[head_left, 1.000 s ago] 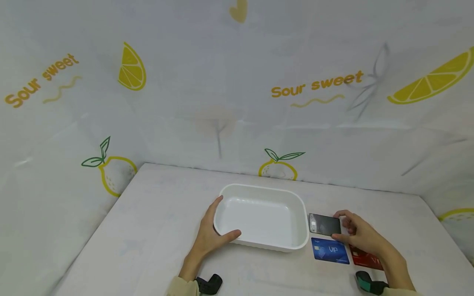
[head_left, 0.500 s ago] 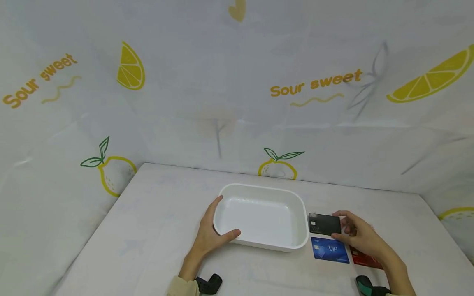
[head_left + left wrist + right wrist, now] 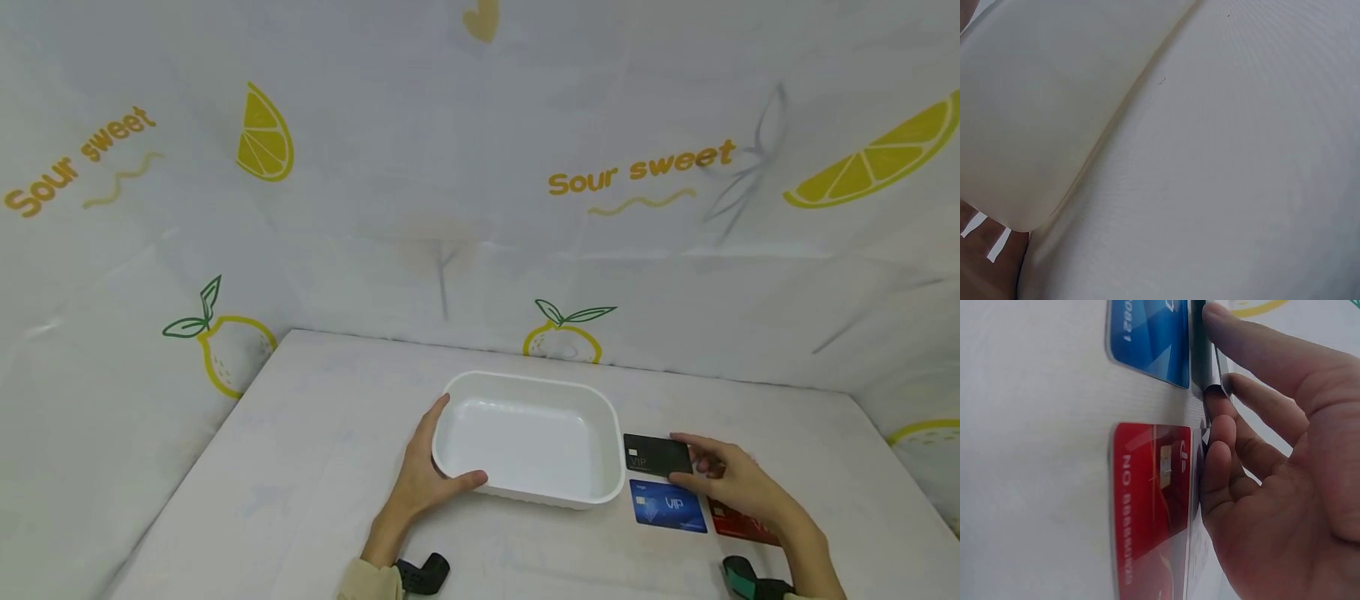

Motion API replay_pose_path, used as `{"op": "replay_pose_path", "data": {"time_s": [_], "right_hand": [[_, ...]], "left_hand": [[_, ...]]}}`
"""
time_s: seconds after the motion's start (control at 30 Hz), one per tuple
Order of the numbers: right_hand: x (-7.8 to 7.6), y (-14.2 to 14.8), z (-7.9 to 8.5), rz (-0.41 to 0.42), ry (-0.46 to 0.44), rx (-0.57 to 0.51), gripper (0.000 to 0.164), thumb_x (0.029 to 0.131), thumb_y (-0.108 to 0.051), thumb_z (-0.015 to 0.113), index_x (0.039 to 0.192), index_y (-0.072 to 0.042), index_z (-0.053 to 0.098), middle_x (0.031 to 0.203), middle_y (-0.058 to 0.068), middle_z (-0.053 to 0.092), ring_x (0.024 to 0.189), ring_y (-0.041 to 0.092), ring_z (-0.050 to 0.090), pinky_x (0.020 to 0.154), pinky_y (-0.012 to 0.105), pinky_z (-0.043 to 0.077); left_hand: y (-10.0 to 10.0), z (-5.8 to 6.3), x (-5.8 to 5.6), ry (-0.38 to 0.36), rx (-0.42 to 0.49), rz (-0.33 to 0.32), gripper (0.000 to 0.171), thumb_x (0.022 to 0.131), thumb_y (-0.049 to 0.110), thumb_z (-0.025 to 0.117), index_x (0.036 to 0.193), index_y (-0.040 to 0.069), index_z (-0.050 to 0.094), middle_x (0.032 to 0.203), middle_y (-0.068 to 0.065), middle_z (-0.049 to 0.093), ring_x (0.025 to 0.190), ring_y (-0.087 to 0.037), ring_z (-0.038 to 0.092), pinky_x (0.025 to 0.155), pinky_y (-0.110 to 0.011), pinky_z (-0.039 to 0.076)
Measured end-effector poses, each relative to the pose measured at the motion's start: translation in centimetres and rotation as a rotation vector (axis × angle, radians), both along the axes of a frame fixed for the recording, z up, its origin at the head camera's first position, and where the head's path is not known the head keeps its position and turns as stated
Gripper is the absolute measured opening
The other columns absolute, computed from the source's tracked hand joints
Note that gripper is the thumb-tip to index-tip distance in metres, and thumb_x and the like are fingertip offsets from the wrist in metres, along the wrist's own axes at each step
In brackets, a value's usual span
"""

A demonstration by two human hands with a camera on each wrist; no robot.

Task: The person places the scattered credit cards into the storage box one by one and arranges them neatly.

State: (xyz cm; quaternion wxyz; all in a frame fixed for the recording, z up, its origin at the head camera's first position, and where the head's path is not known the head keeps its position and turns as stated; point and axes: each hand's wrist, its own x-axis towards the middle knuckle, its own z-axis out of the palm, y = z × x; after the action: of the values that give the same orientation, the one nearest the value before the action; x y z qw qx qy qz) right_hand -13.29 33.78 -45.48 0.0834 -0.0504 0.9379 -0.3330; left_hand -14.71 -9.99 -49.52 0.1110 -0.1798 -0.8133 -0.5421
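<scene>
A white rectangular tray (image 3: pixel 528 442) stands on the table. My left hand (image 3: pixel 427 475) holds its left front corner, thumb over the front rim and fingers along the left side. The left wrist view shows the tray's outer wall (image 3: pixel 1054 94) with part of that hand (image 3: pixel 988 262) beside it. To the right of the tray, my right hand (image 3: pixel 731 475) pinches a black VIP card (image 3: pixel 656 456) by its right end, thumb on the near edge and fingers on the far one. Just in front lies a blue VIP card (image 3: pixel 669 507). A red card (image 3: pixel 742 523) lies partly under the right hand.
White cloth covers the table (image 3: pixel 322 450), and a white wall sheet with lemon prints (image 3: pixel 562 333) rises behind it. Black straps (image 3: pixel 423 575) sit at both wrists. Behind the red card, something flat is mostly hidden by the right hand.
Glare has left the black card's face, so its chip and VIP lettering now show; its tilt seems changed. My right hand shifts very slightly. My left hand and the tray stay put.
</scene>
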Motion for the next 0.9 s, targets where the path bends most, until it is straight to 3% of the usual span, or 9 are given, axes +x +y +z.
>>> {"op": "replay_pose_path", "data": {"time_s": [0.27,0.6,0.9], "right_hand": [[-0.1,-0.1,-0.1,-0.022,0.031,0.021,0.065,0.084,-0.027,0.084,0.135,0.004,0.060,0.088,0.005,0.055,0.074,0.005,0.045,0.061,0.023,0.041],[0.6,0.4,0.6,-0.076,0.074,0.023,0.060,0.089,-0.030,0.080,0.135,0.003,0.060,0.089,0.005,0.054,0.074,0.004,0.048,0.063,0.022,0.044],[1.1,-0.1,2.2,-0.088,0.150,-0.046,0.054,0.090,-0.020,0.079,0.133,0.006,0.059,0.089,0.003,0.059,0.075,0.005,0.052,0.068,0.018,0.050]], "left_hand": [[0.0,0.0,0.0,0.011,-0.016,0.002,0.118,0.068,0.052,0.090,0.159,0.003,0.031,0.157,-0.022,0.044,0.137,-0.038,0.052,0.109,-0.061,0.044],[0.0,-0.1,-0.1,0.027,0.002,-0.008,0.118,0.071,0.058,0.087,0.159,0.003,0.031,0.157,-0.022,0.045,0.138,-0.039,0.052,0.110,-0.060,0.043],[-0.1,0.1,-0.1,0.018,0.006,-0.012,0.117,0.071,0.056,0.087,0.159,0.004,0.031,0.157,-0.022,0.044,0.136,-0.039,0.052,0.109,-0.060,0.044]]}}
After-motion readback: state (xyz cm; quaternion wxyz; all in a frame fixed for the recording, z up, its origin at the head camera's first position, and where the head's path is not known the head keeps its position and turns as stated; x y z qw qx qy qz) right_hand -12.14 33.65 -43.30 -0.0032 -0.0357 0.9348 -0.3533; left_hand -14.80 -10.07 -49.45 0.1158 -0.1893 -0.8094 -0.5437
